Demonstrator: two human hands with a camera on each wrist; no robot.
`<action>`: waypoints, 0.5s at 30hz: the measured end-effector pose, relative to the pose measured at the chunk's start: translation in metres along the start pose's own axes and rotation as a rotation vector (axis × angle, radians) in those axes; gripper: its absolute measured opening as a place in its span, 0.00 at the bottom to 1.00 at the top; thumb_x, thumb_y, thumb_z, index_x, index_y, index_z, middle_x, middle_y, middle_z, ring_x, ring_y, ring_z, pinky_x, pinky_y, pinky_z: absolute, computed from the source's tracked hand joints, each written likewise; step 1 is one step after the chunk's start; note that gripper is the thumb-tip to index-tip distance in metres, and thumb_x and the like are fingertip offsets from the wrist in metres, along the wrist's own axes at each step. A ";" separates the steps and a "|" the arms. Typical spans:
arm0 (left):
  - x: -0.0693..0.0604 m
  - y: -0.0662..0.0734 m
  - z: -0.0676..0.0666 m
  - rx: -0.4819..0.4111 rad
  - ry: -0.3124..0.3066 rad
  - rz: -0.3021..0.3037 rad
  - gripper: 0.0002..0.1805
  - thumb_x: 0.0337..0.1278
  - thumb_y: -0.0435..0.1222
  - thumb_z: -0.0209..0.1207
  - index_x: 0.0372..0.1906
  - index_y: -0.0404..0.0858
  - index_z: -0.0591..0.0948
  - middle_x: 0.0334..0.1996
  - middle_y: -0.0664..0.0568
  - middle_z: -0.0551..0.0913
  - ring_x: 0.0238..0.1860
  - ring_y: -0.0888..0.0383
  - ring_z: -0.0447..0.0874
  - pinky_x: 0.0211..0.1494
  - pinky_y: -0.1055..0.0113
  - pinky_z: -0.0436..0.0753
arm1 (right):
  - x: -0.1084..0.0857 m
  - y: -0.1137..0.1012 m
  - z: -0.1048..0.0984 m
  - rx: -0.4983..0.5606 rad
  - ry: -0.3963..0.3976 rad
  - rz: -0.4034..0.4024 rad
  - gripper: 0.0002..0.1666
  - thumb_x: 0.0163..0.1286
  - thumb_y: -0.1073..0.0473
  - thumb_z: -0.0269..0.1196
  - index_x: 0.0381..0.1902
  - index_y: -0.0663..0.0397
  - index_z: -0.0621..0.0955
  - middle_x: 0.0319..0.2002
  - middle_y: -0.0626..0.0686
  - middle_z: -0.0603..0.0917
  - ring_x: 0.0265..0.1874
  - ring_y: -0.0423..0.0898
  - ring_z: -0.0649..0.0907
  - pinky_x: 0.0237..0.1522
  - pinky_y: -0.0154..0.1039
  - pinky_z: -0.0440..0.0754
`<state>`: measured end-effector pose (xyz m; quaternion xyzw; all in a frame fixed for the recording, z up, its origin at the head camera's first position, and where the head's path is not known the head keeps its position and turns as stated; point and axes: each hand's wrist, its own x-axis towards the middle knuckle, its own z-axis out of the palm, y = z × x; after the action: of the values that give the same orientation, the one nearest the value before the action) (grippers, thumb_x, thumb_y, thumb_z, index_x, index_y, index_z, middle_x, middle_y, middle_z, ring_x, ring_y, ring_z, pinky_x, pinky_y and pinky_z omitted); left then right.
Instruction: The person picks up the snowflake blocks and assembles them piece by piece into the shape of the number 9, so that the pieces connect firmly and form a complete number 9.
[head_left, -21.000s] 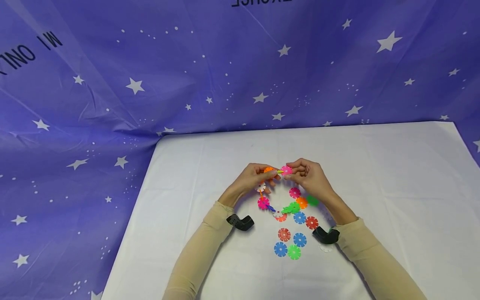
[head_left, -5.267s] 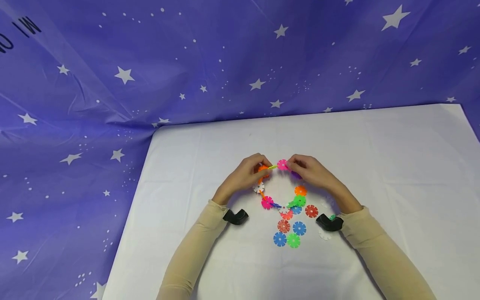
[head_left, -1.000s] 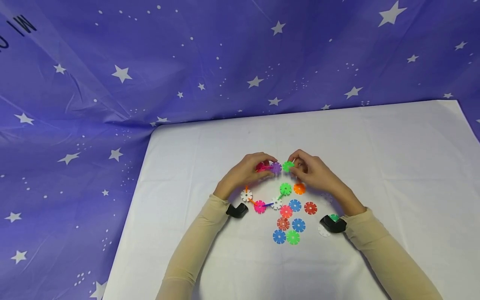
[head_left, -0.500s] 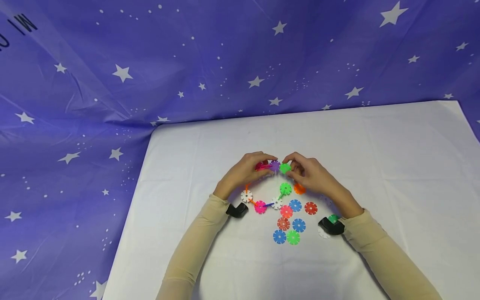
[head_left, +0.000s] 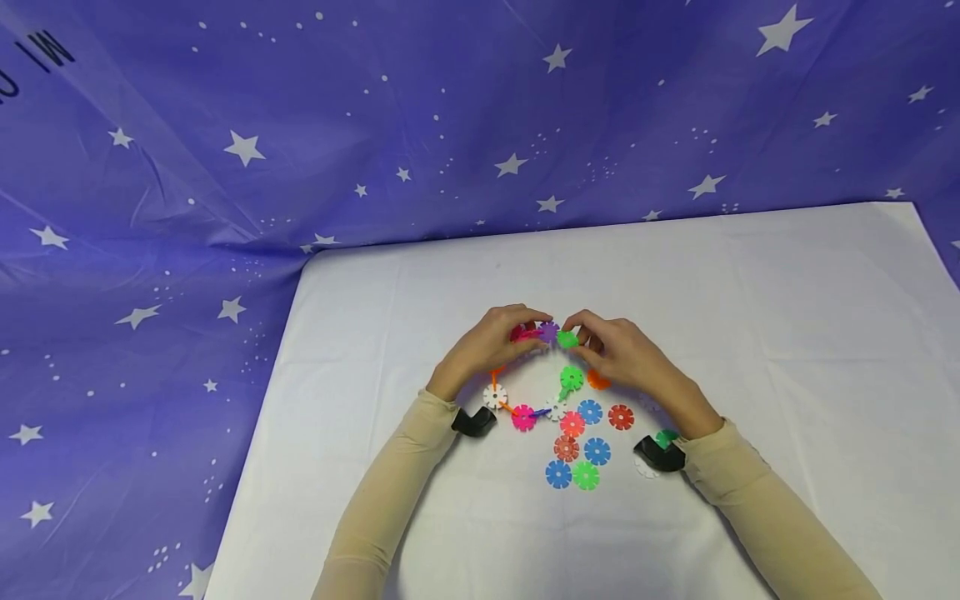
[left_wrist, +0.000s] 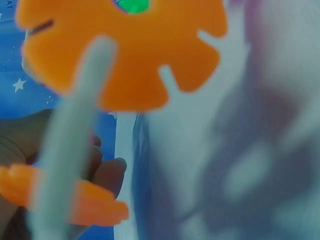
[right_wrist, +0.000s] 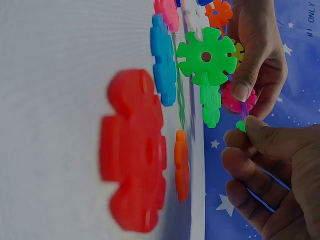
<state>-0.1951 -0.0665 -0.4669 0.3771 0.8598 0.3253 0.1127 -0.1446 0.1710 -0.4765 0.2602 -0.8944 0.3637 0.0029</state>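
Note:
My left hand (head_left: 498, 337) pinches a chain of notched plastic discs near its purple snowflake disc (head_left: 549, 332). Between the right hand's (head_left: 622, 354) thumb and forefinger is a green snowflake disc (head_left: 567, 339), its edge against the purple one; whether the slots interlock I cannot tell. The chain curves down through a white disc (head_left: 495, 396) and a pink disc (head_left: 523, 417) to a green end disc (head_left: 572, 378). In the right wrist view, a pink disc (right_wrist: 235, 99) sits by the left thumb. An orange disc (left_wrist: 145, 55) looms large in the left wrist view.
Loose discs lie on the white tabletop (head_left: 787, 350) in front of the hands, among them a blue disc (head_left: 589, 412), a red disc (head_left: 621, 417), and a green disc (head_left: 586, 476). Behind the table hangs a purple star-patterned cloth (head_left: 420, 125).
The right hand has moved slightly left, bringing its green disc from apart to against the purple disc. Some five seconds ago the hands were on the chain's orange and pink discs instead.

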 end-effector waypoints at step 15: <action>0.000 0.000 0.001 -0.072 -0.001 -0.044 0.21 0.58 0.38 0.67 0.57 0.40 0.82 0.44 0.51 0.87 0.39 0.63 0.80 0.44 0.72 0.78 | 0.001 0.012 0.006 0.258 0.029 -0.018 0.19 0.59 0.67 0.71 0.47 0.51 0.80 0.31 0.47 0.84 0.27 0.39 0.79 0.32 0.32 0.78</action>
<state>-0.1950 -0.0663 -0.4678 0.3538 0.8556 0.3533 0.1340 -0.1497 0.1740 -0.4893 0.2614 -0.8377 0.4793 -0.0145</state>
